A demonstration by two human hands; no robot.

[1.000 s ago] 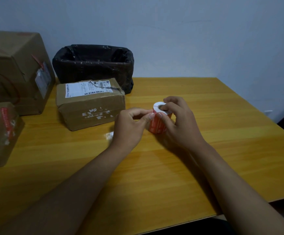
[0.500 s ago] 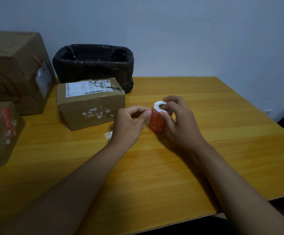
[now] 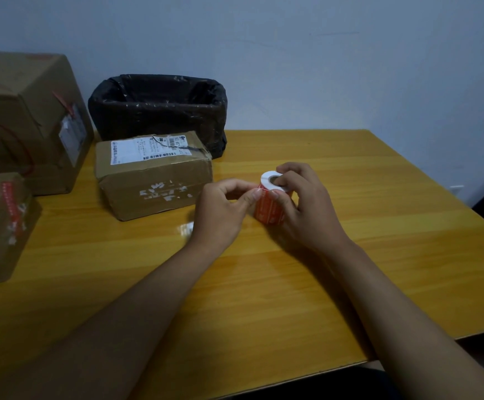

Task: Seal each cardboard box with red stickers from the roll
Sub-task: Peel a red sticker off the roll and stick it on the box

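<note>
While gripped: sticker roll [image 3: 269,207] in right hand [image 3: 307,209].

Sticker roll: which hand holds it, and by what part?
The right hand grips the sticker roll around its side, a finger on its white top rim. The left hand pinches at the roll's upper left edge.

Dim, soft light; faint sheen on the table [image 3: 264,284] below the hands; boxes [image 3: 18,125] bend at the left edge.

Glossy wood table [image 3: 350,284] — matt cardboard box [image 3: 154,183].
</note>
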